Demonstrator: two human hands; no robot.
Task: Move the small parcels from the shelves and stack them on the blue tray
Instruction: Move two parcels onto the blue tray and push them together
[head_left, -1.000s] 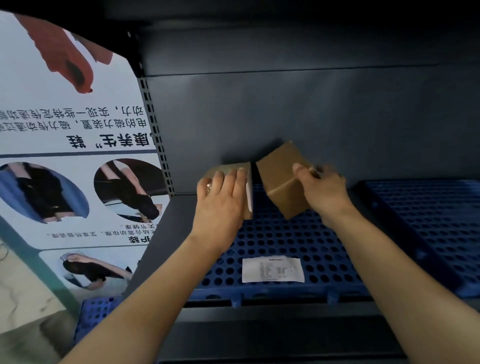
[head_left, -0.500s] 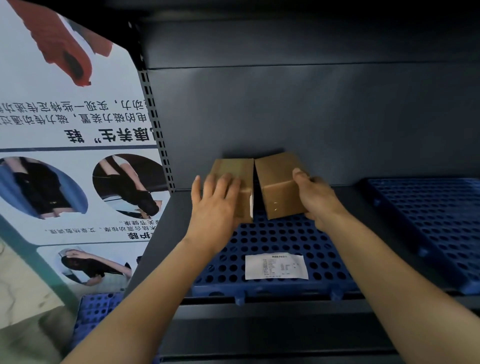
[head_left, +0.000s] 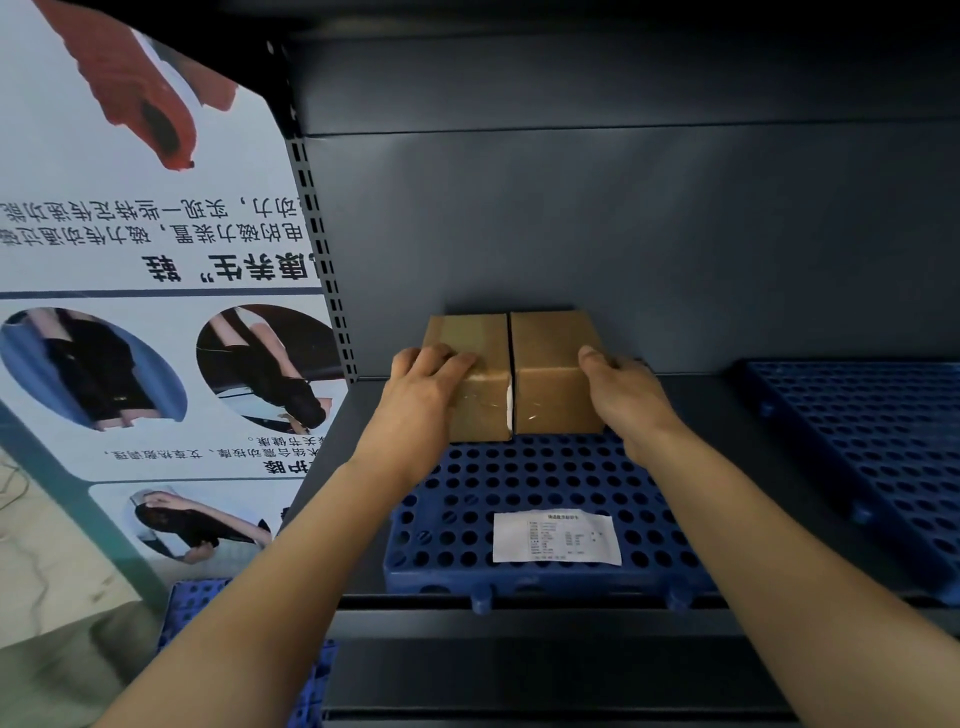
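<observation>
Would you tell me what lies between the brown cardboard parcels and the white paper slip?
Only bare blue perforated plastic tray, as the head view shows.

Dark grey steel back panel behind a matching grey shelf, dim under the overhang above. At left, a perforated upright, then a printed poster with mirrored Chinese text and shoe photos. Pale marbled floor below.

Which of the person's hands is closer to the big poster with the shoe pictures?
Left. The left hand grips the left parcel, just right of the poster; the right hand grips the right parcel, farther off on the far side of both parcels.
</observation>
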